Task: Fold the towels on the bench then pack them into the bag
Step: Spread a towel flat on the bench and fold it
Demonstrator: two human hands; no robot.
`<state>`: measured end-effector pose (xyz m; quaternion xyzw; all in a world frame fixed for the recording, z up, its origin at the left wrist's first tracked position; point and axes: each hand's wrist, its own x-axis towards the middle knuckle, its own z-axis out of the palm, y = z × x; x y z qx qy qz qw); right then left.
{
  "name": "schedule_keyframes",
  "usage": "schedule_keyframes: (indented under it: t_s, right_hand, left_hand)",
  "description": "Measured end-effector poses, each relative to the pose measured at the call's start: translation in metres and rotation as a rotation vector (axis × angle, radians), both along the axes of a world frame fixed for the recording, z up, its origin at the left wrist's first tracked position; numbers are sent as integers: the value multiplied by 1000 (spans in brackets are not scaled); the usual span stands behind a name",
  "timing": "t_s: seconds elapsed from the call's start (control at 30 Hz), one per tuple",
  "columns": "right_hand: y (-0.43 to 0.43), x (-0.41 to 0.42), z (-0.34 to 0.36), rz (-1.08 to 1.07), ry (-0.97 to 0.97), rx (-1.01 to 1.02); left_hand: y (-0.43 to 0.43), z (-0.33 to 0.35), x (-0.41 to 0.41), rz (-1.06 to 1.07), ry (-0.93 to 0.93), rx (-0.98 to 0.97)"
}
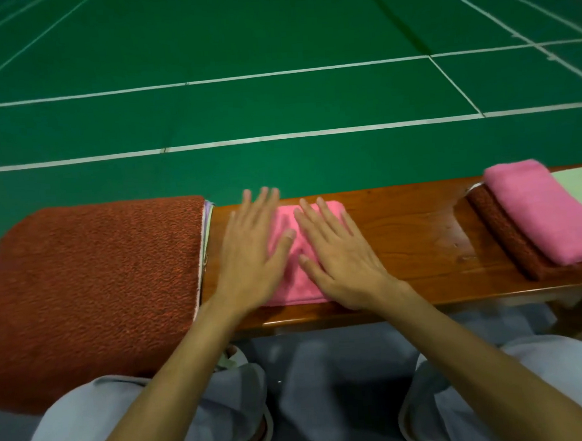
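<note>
Palms down, left hand [251, 252] and right hand [340, 263] rest, fingers [313, 219] spread, on the folded pink towel [294, 281] on the worktop [418, 234], a red-brown towel pile [94, 281] just left of it, a folded stack [546, 220] well to its right.

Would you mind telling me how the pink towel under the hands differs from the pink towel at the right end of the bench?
The middle pink towel lies straight on the bench; the right pink towel sits on a folded red-brown towel. The left hand and right hand press flat on the middle pink towel; nothing touches the right pink towel. Both are pink and folded.
</note>
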<state>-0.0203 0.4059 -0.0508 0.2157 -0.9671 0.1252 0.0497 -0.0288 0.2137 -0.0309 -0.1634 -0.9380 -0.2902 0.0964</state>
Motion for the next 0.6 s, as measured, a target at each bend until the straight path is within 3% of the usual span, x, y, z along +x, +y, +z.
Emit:
schedule_keyframes:
  t_s: [0.07,0.17,0.47,0.6]
  right_hand:
    - [2,-2,-12,17,-113,99]
    - [16,-6,-21,17,-129,131]
    - [52,-5,-25,-37,-135,-59]
    - [55,19,-14,28,25,-186]
  left_hand:
    - [8,-18,9,-130,-67,-266]
    - [11,-41,14,-133,-155,-428]
    - [-25,-39,13,-111,-239,-378]
    - [-38,-34,31,-229,-103,-323]
